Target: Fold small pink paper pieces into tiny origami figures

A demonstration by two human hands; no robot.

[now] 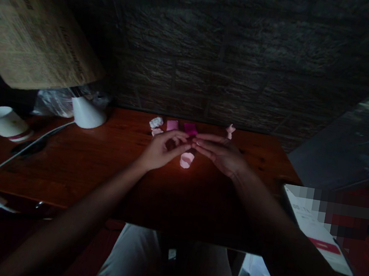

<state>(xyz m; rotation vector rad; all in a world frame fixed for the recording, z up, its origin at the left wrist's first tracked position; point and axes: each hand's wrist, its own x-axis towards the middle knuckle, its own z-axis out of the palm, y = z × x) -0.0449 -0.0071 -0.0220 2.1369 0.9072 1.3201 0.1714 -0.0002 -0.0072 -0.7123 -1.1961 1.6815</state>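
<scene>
My left hand [165, 150] and my right hand [220, 154] meet fingertip to fingertip above the wooden table, both with fingers pinched together. Whatever they pinch, if anything, is too small and dark to make out. Just below the fingertips lies a pale pink curled paper piece [186, 160]. Behind the hands are a magenta square of paper [190, 129] and a lighter pink square [173, 125]. A crumpled white piece [156, 122] sits left of them, with a pale pink scrap [156, 131] partly behind my left hand.
A twisted pink paper piece [230, 131] stands near the table's back right. On the left are a lamp with a printed shade [42, 36], its white base [88, 113], a paper cup [1, 121] and a white cord [17, 153]. A lit tablet-like screen [307, 223] lies at right. A brick wall [199, 42] backs the table.
</scene>
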